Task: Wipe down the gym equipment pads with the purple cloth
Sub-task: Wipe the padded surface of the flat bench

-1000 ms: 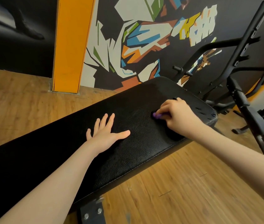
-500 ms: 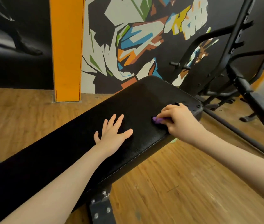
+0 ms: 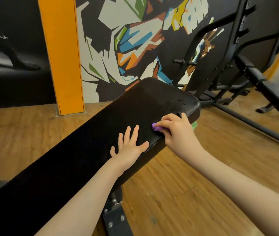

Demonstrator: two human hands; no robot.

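Right hand curled, pinching cloth against pad. Left hand spread flat, bracing. Cloth likely soft, light; bunch fully under fingers. Pad firm, grained.

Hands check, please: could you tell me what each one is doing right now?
Left hand: open, flat on the bench pad.
Right hand: gripping the purple cloth.

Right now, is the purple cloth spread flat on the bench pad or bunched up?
Bunched up. Only a small purple wad shows under the curled fingers of the right hand, pressed on the black pad.
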